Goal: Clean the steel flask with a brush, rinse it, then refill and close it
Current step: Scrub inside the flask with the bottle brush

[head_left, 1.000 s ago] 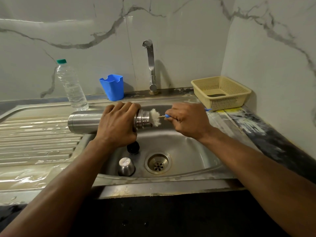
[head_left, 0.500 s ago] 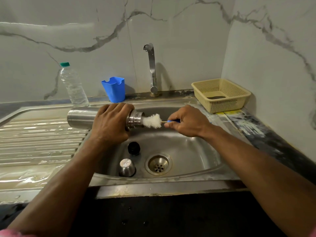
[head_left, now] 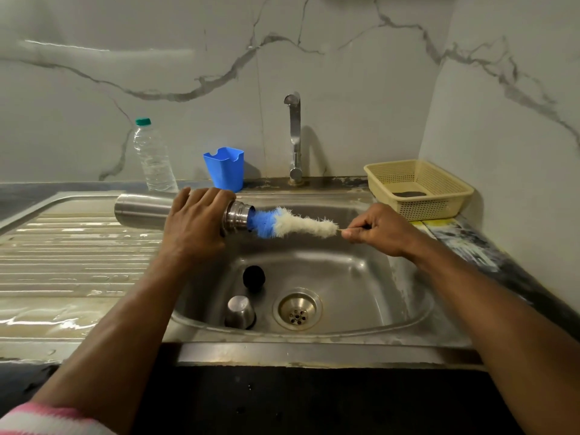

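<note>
Flask [head_left: 141, 211] level, left hand [head_left: 191, 227] wraps it | right hand [head_left: 373, 230] pinches brush [head_left: 292, 226]

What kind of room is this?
Most likely a home kitchen, at the washing-up spot. A stainless steel sink basin with a ribbed draining board sits under a tall chrome tap, and grey-veined marble-look wall tiles stand behind it.

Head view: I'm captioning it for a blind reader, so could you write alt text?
Over a steel sink, a person's left hand holds a steel flask sideways while the right hand grips a blue-and-white bottle brush, its tip at the flask's mouth. A steel cup and black stopper lie in the basin.
</note>
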